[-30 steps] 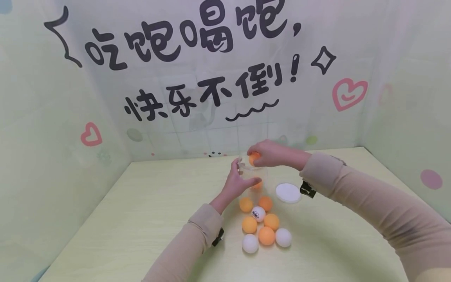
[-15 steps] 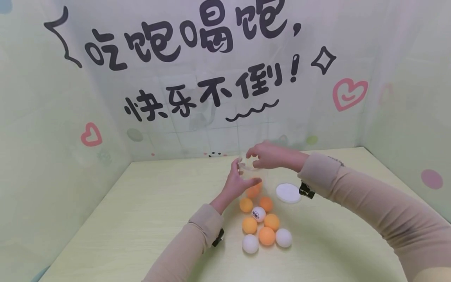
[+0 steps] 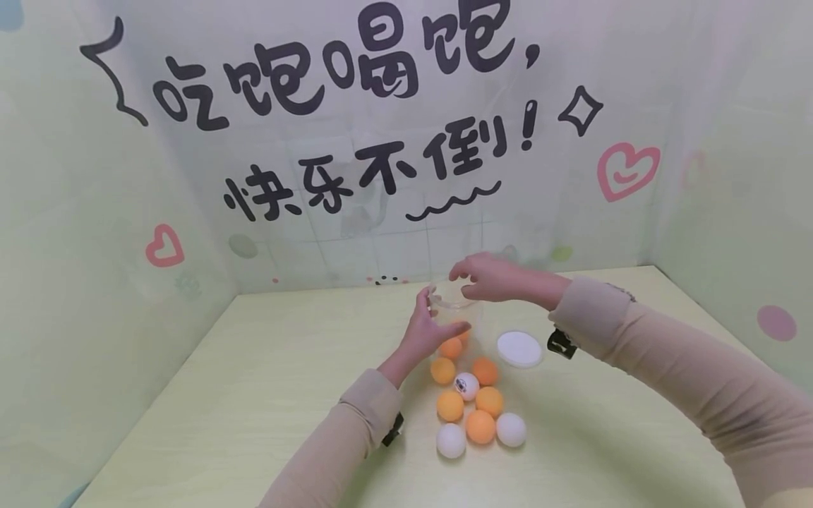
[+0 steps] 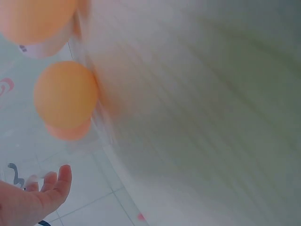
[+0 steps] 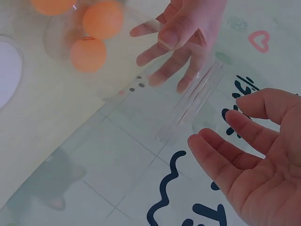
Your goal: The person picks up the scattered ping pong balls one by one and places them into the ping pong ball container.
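Upright on the table (image 3: 254, 395) stands a clear jar (image 3: 459, 317) with orange balls (image 3: 452, 347) inside. The left hand (image 3: 430, 330) curls round its side, gripping it. Just above the rim, the right hand (image 3: 492, 276) hovers with fingers loosely spread, holding nothing.

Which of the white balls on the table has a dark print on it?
The white ball in the middle of the cluster, among the orange ones; the two plain white balls lie at the near edge.
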The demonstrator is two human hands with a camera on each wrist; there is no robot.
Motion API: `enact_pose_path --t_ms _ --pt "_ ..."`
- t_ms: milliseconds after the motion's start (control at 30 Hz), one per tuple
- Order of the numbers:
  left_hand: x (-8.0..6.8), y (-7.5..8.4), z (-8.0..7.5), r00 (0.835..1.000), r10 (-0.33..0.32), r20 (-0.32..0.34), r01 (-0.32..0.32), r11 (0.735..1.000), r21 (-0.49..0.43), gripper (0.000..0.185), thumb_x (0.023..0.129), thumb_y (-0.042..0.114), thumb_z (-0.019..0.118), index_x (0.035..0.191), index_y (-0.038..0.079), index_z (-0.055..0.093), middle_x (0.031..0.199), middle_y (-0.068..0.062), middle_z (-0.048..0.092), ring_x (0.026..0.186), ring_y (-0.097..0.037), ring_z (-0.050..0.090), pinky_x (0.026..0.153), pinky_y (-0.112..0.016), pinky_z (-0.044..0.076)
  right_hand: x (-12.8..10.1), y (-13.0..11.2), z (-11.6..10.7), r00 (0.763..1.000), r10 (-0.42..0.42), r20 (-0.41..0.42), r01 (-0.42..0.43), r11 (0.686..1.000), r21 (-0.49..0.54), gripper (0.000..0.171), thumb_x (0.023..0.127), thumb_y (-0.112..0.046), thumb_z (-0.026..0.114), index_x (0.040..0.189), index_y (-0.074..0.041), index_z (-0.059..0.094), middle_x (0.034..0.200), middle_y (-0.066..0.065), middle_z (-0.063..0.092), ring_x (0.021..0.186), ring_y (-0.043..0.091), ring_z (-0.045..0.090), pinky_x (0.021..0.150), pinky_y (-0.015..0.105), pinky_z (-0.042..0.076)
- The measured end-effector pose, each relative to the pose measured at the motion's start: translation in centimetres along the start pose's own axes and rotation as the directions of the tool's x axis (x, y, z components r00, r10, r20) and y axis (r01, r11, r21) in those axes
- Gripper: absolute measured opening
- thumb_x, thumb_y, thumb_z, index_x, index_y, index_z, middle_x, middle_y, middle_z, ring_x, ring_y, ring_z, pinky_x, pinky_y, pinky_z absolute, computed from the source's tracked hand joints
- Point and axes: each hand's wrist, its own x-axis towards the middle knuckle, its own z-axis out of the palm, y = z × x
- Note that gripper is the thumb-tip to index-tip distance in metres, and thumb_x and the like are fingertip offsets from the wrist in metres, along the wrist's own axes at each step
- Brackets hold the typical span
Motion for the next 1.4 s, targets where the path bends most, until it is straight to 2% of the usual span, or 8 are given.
enact_pose_path --t_ms 267,433,600,700,1033,1167,1400 --pt "0.2 -0.3 0.3 1.0 -0.013 -0.005 0.013 1.0 0.004 0.095 0.073 0.03 0.077 0.143 0.011 0.015 0.145 -0.017 0.028 0.128 -0.036 0.035 0.1 -0.048 0.037 -1.9 1.6 0.0 0.996 0.012 -0.092 -0.005 0.997 0.074 0.032 0.082 -0.002 0.054 0.112 0.007 0.058 0.109 0.021 0.061 0.098 0.035 0.058 0.083 0.043 0.05" --pt "0.3 -0.4 0.4 1.0 -0.013 -0.011 0.013 1.0 0.01 0.097 0.072 0.032 0.077 0.143 0.012 0.015 0.145 -0.017 0.028 0.127 -0.036 0.036 0.099 -0.048 0.037 -3.2 2.9 0.7 0.988 0.051 -0.143 -0.034 0.992 0.12 0.033 0.082 -0.003 0.055 0.114 0.007 0.056 0.11 0.02 0.061 0.097 0.033 0.057 0.081 0.043 0.05" --pt "0.5 -0.4 0.5 1.0 -0.008 -0.012 0.008 1.0 0.005 0.097 0.071 0.032 0.078 0.143 0.012 0.015 0.144 -0.017 0.029 0.127 -0.036 0.036 0.1 -0.048 0.037 -4.3 3.9 2.5 0.98 0.091 -0.177 -0.069 0.989 0.129 0.024 0.082 -0.004 0.057 0.103 0.006 0.06 0.096 0.016 0.063 0.087 0.029 0.058 0.076 0.041 0.05" --pt "0.5 -0.4 0.5 1.0 -0.005 -0.01 0.005 1.0 0.003 0.097 0.072 0.031 0.078 0.143 0.012 0.015 0.144 -0.017 0.029 0.127 -0.037 0.035 0.1 -0.049 0.036 -4.7 4.1 4.1 0.983 0.099 -0.157 -0.076 0.986 0.145 0.021 0.081 -0.005 0.059 0.099 0.005 0.062 0.091 0.016 0.064 0.084 0.027 0.058 0.075 0.04 0.05" --pt "0.8 -0.3 0.5 1.0 -0.009 -0.018 0.01 1.0 0.018 0.097 0.072 0.03 0.077 0.143 0.012 0.014 0.145 -0.018 0.027 0.128 -0.037 0.035 0.1 -0.05 0.036 -5.4 4.3 9.7 0.994 0.09 -0.065 -0.073 0.973 0.22 0.023 0.079 -0.007 0.064 0.1 0.003 0.062 0.092 0.013 0.063 0.082 0.025 0.058 0.07 0.033 0.049" --pt "0.9 -0.3 0.5 1.0 -0.012 -0.026 0.012 1.0 0.024 0.096 0.072 0.03 0.077 0.143 0.012 0.015 0.145 -0.018 0.027 0.127 -0.037 0.036 0.1 -0.049 0.036 -5.2 4.2 11.0 0.994 0.097 -0.05 -0.083 0.969 0.233 0.022 0.078 -0.007 0.065 0.098 0.001 0.063 0.088 0.008 0.061 0.074 0.017 0.052 0.065 0.027 0.046" --pt "1.0 -0.3 0.6 0.999 -0.01 -0.036 0.011 1.0 0.023 0.096 0.072 0.029 0.077 0.143 0.011 0.016 0.144 -0.018 0.029 0.127 -0.036 0.036 0.1 -0.049 0.037 -4.9 4.4 12.0 0.994 0.095 -0.052 -0.084 0.98 0.18 0.021 0.075 -0.006 0.068 0.095 -0.001 0.064 0.084 0.005 0.059 0.07 0.013 0.047 0.062 0.024 0.042"
